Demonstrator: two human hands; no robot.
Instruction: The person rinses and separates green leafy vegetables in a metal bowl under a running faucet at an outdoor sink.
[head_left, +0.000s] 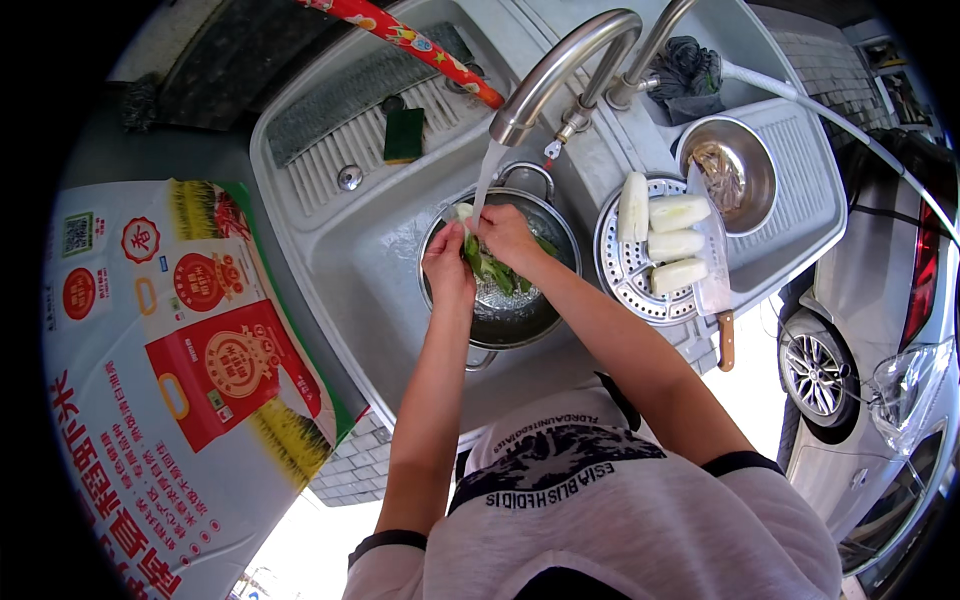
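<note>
Both my hands hold a bunch of leafy greens (487, 262) under the running water from a curved metal faucet (562, 75). My left hand (450, 262) grips the pale stem end, and my right hand (506, 232) pinches the bunch from the other side. Below them a round two-handled metal pot (517, 330) stands in the grey sink basin (345, 270), with water in it. The fingertips partly hide the stems.
To the right, a perforated steamer plate (619, 289) bears several peeled pale vegetable pieces (679, 244) and a wooden-handled cleaver (712, 277). Beyond sits a metal bowl (757, 165) with brownish scraps. A green sponge (404, 136) lies on the ribbed ledge; a printed sack (225, 345) covers the left.
</note>
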